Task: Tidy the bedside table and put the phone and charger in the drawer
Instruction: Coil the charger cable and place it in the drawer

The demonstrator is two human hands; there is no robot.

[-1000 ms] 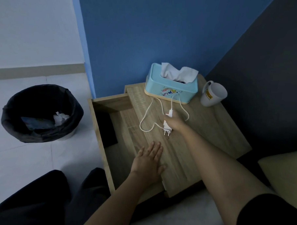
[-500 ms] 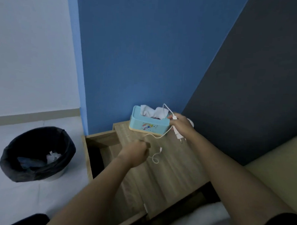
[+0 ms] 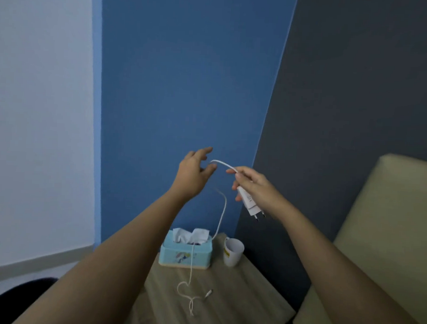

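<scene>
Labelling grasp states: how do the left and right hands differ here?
Right hand grips the charger, fingers curled; left hand has fingers spread, gripping nothing plainly. Cable starts in the right hand and arcs to the left hand's fingertips; contact is blurred. Both hover above the bedside table.

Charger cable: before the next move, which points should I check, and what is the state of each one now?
1. Right hand grips the charger plug: ok.
2. Left hand holds the cable: not ok, fingers open beside it.
3. Cable gathered off the table: not ok, its end lies there in loops.
4. Cable free of the tissue box: not ok, it hangs across the box.
5. Drawer open: cannot tell, out of view.
6. Mug apart from the cable: ok.
</scene>
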